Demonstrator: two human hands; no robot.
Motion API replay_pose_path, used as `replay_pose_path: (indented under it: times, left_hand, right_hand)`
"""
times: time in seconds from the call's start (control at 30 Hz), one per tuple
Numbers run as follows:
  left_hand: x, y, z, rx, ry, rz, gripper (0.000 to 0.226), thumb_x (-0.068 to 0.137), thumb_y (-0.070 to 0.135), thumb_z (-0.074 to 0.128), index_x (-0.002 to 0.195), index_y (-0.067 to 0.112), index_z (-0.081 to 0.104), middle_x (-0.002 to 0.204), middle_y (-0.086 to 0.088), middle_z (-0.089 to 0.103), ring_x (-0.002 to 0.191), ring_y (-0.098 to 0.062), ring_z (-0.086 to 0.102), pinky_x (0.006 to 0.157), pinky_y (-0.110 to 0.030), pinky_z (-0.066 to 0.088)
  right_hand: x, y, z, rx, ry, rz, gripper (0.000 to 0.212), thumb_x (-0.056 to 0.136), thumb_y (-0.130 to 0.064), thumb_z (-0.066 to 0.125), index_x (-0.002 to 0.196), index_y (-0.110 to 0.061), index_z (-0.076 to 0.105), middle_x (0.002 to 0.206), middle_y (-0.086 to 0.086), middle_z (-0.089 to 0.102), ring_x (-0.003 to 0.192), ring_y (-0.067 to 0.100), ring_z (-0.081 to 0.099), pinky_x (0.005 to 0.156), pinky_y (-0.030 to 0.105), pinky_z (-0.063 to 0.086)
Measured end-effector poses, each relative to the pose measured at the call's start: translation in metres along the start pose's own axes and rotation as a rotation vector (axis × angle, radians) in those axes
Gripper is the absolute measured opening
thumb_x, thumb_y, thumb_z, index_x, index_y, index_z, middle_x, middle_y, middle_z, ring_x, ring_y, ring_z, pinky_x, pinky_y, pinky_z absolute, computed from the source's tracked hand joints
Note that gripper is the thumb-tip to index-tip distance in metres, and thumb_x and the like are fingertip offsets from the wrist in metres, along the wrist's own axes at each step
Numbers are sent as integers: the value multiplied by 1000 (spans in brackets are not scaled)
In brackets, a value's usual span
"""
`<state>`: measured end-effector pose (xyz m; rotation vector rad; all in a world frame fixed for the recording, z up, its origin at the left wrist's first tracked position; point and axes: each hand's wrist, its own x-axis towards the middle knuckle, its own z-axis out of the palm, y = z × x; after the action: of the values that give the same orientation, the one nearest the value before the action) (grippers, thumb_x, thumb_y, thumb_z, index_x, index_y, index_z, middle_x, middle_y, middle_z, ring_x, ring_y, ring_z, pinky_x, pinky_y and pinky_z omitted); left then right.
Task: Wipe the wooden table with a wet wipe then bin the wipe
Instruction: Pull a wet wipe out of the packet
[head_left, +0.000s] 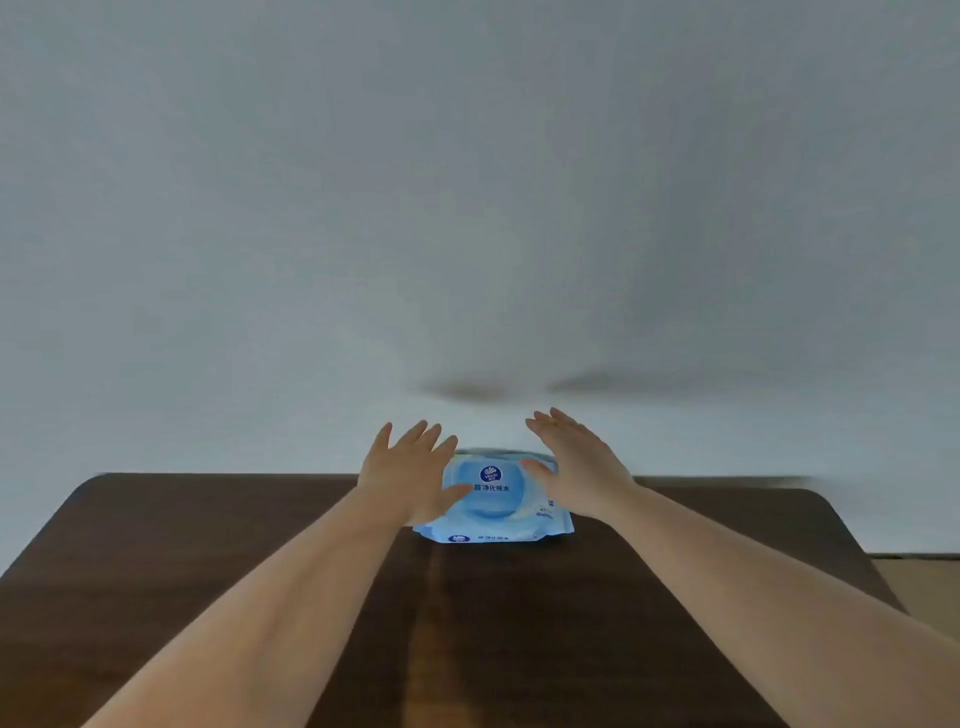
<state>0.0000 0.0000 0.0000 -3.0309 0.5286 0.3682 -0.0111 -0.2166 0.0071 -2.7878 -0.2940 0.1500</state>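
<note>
A blue pack of wet wipes lies flat near the far edge of the dark wooden table, its round lid closed. My left hand hovers at the pack's left side with fingers spread, thumb over the lid. My right hand is at the pack's right side, fingers spread, thumb near the lid's upper right. Neither hand holds anything. No loose wipe is in view.
A plain pale wall rises right behind the table's far edge. The table has rounded far corners. A strip of light floor shows past the table's right edge. No bin is in view.
</note>
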Motion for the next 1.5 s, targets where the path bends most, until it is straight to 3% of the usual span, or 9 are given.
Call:
replay_pose_path:
  times: [0.27, 0.43, 0.7, 0.97, 1.03, 1.1, 1.23, 1.37, 1.5]
  left_hand:
    - [39, 17, 52, -27, -52, 42, 81, 88, 66, 36, 151, 25, 7, 161, 2, 5, 147, -16, 2, 119, -42, 5]
    - [59, 24, 77, -54, -60, 87, 87, 87, 65, 43, 152, 25, 3, 161, -1, -2, 148, -18, -2, 119, -39, 6]
    - [71, 23, 89, -65, -1, 100, 68, 95, 53, 38, 150, 19, 19, 160, -4, 14, 147, -19, 11, 116, -34, 15]
    - [77, 16, 90, -180, -130, 110, 64, 98, 51, 30, 151, 18, 18, 160, -2, 13, 147, -17, 8, 114, -36, 23]
    - [81, 15, 89, -332, -72, 47, 56, 98, 50, 31, 142, 18, 39, 149, -2, 39, 139, -22, 31, 104, -35, 34]
    - [87, 16, 83, -471, 74, -62, 49, 96, 52, 33, 121, 15, 56, 120, -3, 61, 115, -27, 54, 86, -32, 41]
    - [94, 23, 66, -450, 298, -251, 48, 91, 57, 43, 109, 13, 47, 100, -1, 53, 86, -25, 55, 72, -35, 43]
    - [89, 28, 72, -521, 287, -349, 39, 91, 49, 51, 75, 16, 39, 67, 1, 47, 67, -23, 47, 60, -31, 34]
    - [78, 42, 90, -554, 262, -149, 52, 73, 58, 68, 107, 21, 53, 98, 10, 53, 88, -11, 52, 66, -28, 39]
  right_hand:
    - [17, 40, 55, -2, -189, 82, 69, 93, -38, 54, 150, -15, 21, 158, 0, 23, 147, 16, 12, 116, 36, 18]
    - [29, 47, 83, 29, -247, 70, 81, 91, -42, 57, 152, -16, 9, 161, 0, 13, 147, 16, 11, 116, 37, 19]
    - [33, 57, 108, 128, -314, 139, 82, 93, -44, 50, 152, -15, 1, 162, 1, 4, 147, 15, 10, 116, 33, 17]
    - [36, 60, 116, 170, -303, 146, 78, 95, -44, 46, 152, -16, 1, 161, 0, 6, 146, 16, 15, 116, 36, 21]
    - [36, 61, 117, 175, -304, 141, 79, 95, -45, 46, 152, -16, 0, 162, -1, 4, 147, 16, 13, 116, 35, 18]
    - [35, 63, 118, 174, -305, 141, 79, 95, -44, 46, 152, -15, -1, 162, -1, 1, 147, 14, 7, 118, 34, 14]
    - [35, 63, 120, 166, -300, 147, 79, 95, -44, 46, 152, -16, -2, 161, -2, 1, 147, 13, 6, 118, 34, 13]
    - [36, 64, 120, 165, -314, 150, 79, 96, -44, 45, 152, -16, -3, 161, -3, -1, 147, 13, 6, 117, 35, 14]
    - [37, 66, 122, 174, -311, 146, 79, 95, -44, 45, 152, -17, -3, 161, -3, 0, 147, 15, 8, 118, 37, 17]
